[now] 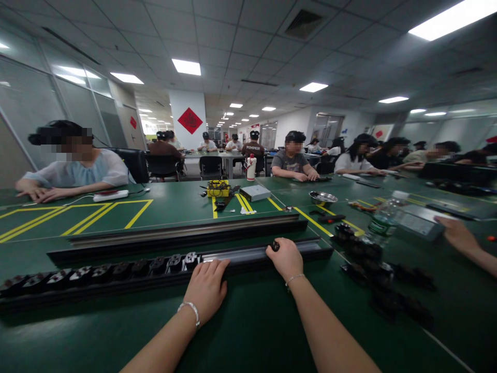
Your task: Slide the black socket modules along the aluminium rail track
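A long black channel rail [252, 263] with a shiny grey inner floor lies across the green table in front of me. Several black socket-like modules [140, 268] sit in a row in its left half. My left hand [207, 287] grips the rail's near edge beside the last module, fingers over the top and thumb on the near side. Farther right, my right hand [289, 259] is closed round a small black part [275, 246] just above the rail's right portion. Most of that part is hidden by the fingers.
A second black rail [186, 230] lies behind the first. At right are loose black modules [365, 254], a plastic bottle [382, 220] and a co-worker's hand [460, 235] at a grey box [421, 223]. Farther back stand a metal bowl [323, 197] and a silver box [255, 193].
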`<state>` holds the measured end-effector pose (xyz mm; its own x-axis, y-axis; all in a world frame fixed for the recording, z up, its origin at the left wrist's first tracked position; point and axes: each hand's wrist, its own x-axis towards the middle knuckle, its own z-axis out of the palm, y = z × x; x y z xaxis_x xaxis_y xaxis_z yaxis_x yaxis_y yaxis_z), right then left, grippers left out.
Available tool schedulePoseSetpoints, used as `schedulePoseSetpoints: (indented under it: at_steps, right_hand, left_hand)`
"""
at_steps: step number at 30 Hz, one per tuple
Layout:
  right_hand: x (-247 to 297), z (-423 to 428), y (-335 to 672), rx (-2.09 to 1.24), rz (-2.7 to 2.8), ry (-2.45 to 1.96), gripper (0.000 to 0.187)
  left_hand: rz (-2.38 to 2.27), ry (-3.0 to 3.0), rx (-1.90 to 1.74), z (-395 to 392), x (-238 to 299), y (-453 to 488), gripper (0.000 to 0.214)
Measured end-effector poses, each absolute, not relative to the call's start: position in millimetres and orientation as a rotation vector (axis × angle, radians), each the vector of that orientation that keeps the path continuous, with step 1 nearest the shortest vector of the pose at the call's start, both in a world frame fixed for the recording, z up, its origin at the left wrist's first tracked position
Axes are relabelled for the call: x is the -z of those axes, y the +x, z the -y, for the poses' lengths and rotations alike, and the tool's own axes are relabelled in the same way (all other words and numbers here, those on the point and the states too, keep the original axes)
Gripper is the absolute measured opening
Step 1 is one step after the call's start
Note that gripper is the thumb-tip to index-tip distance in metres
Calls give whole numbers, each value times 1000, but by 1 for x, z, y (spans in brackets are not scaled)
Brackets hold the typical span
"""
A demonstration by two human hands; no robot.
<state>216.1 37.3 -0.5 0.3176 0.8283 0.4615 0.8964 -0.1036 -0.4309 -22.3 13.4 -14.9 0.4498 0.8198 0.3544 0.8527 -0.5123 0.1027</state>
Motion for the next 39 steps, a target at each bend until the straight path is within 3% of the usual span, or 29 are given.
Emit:
schedulePoseSetpoints:
  at_steps: [39]
  right_hand:
    - [0, -36, 219, 107, 1505, -1955, 14]
  left_hand:
    - [1490, -2587, 571, -15, 16, -23, 46]
